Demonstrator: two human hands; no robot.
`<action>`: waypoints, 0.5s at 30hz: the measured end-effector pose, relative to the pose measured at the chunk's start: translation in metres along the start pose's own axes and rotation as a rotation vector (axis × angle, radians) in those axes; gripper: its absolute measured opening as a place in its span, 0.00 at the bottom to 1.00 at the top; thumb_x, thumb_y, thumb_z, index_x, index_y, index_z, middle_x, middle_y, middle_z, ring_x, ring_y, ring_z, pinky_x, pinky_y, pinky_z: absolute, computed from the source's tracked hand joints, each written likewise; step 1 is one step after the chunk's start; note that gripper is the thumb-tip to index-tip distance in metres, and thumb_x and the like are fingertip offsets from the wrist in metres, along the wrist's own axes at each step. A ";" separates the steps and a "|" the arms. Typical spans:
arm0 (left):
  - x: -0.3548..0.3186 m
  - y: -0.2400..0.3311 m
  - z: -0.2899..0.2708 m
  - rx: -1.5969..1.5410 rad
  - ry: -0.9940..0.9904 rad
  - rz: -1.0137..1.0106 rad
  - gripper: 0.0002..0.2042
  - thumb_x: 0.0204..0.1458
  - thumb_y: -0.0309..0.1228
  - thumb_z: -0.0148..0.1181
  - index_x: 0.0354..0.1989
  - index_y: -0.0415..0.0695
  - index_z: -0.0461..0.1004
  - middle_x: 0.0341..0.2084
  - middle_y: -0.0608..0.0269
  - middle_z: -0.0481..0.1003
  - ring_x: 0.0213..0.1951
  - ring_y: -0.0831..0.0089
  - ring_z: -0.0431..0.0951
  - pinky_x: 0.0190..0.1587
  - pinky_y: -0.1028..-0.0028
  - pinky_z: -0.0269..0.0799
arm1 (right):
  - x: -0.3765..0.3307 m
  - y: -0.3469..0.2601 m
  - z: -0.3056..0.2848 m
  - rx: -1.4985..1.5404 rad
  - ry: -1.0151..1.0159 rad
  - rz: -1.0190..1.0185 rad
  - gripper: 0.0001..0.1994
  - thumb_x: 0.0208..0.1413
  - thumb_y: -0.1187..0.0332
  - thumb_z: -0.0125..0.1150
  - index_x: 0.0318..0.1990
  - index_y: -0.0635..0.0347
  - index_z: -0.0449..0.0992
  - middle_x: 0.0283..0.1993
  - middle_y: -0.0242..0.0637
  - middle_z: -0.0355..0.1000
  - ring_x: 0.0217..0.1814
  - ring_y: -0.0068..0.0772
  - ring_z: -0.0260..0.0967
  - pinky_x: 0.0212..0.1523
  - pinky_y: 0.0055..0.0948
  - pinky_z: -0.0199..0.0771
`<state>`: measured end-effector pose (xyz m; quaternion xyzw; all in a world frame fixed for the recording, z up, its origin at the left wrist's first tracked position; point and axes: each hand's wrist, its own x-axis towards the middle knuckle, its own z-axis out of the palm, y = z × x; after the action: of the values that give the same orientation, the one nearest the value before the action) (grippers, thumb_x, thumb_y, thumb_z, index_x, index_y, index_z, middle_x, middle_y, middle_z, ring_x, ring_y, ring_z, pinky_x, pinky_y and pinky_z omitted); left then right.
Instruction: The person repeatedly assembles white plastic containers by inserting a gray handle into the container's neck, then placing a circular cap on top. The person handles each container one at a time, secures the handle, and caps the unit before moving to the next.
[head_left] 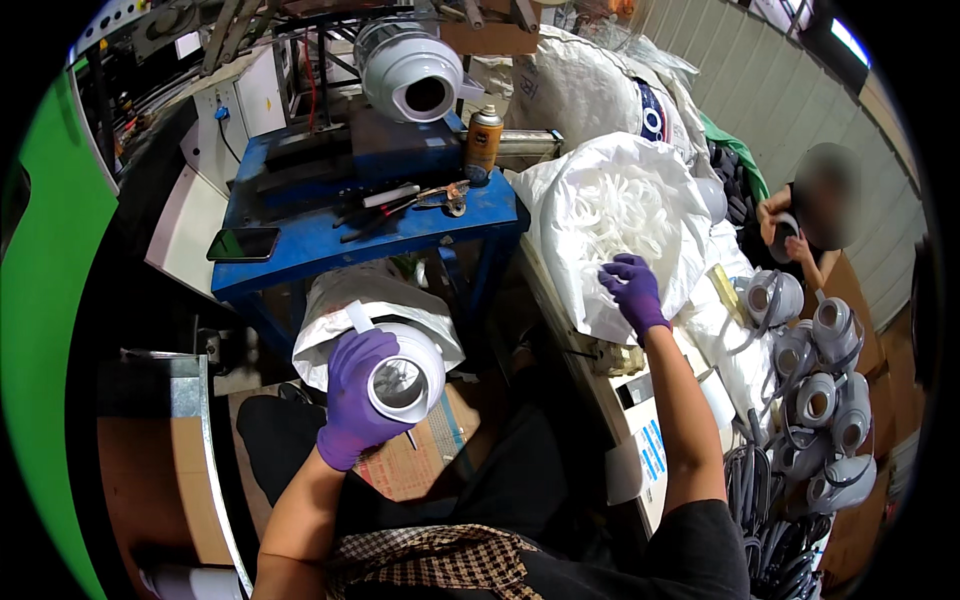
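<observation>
My left hand (358, 388), in a purple glove, grips a light grey round plastic housing (426, 372). Its wide circular opening faces up toward me, and a flat tab sticks up behind my fingers. My right hand (638, 292), also gloved in purple, reaches over the near part of a large white bag (545, 205). Its fingers are bent but apart, at the edge of a heap of white plastic rings (615, 215) inside. No ring shows clearly between them.
A blue metal bench (330, 262) carries a phone (243, 245), a spray can (484, 140), tools and another grey housing (412, 75). Below it stands an open white sack (325, 310). Several grey housings (815, 400) with cords pile up at right, near another person (815, 215) holding a part.
</observation>
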<state>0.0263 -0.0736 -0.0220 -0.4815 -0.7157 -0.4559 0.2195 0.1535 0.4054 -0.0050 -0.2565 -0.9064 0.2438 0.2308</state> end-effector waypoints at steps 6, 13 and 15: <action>-0.007 -0.003 -0.008 -0.046 -0.017 -0.026 0.33 0.32 0.39 0.82 0.51 0.43 0.77 0.51 0.52 0.79 0.54 0.49 0.77 0.62 0.53 0.68 | -0.053 -0.077 -0.034 0.166 0.294 -0.192 0.08 0.59 0.68 0.70 0.42 0.62 0.82 0.41 0.37 0.74 0.36 0.26 0.73 0.35 0.26 0.74; -0.007 0.004 -0.003 -0.101 -0.064 0.000 0.34 0.31 0.40 0.82 0.52 0.44 0.77 0.52 0.52 0.78 0.55 0.50 0.77 0.63 0.53 0.68 | -0.246 -0.101 0.023 0.683 -0.346 0.328 0.21 0.62 0.69 0.68 0.62 0.60 0.77 0.44 0.30 0.80 0.45 0.23 0.75 0.46 0.27 0.77; -0.002 0.010 -0.003 -0.112 -0.090 0.021 0.34 0.31 0.40 0.81 0.52 0.43 0.77 0.52 0.52 0.78 0.55 0.50 0.77 0.63 0.52 0.68 | -0.294 -0.070 0.039 0.320 -0.507 0.211 0.16 0.59 0.68 0.69 0.54 0.57 0.82 0.44 0.38 0.81 0.47 0.35 0.78 0.49 0.32 0.78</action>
<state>0.0351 -0.0762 -0.0175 -0.5205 -0.6931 -0.4707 0.1648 0.3320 0.1705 -0.0824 -0.2405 -0.8537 0.4619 0.0084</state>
